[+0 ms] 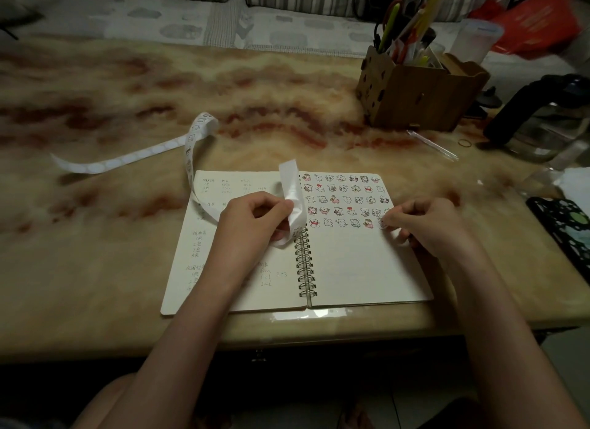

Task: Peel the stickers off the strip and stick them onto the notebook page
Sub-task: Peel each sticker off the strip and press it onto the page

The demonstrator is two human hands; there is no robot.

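Sticker strip point(189, 155) runs as a long white ribbon across the desk point(287, 87). Its loose end lies at the left of the frame. From there it rises into a loop above the upper left corner of the notebook point(281, 296), comes down along the page's left edge and passes into the left hand point(255, 221). That hand's fingers are curled round the strip and grip it over the left-hand page point(182, 285), close to the spiral binding point(305, 262). Beyond the fingers the strip's other end curls upward over the binding. Toward the loose end the strip shows bare round patches, while the stretch by the loop carries small printed figures.

The notebook lies open in the lower centre of the frame, flat on the desk near its front edge. Handwriting covers the left-hand page. The right-hand page point(357, 269) bears rows of small cartoon stickers point(344, 200) across its top, with plain paper below. The right hand point(427, 227) is at the right end of the lowest row, pinching one sticker point(382, 223) between thumb and fingertips at the page surface. I cannot tell whether the sticker touches the paper.

At the upper right a wooden holder point(415, 90) full of pens stands on the desk. A glass jug point(536, 125) with a black handle sits at the right edge. A clear pen point(432, 145) and a rubber band point(464, 143) lie just in front of the holder.
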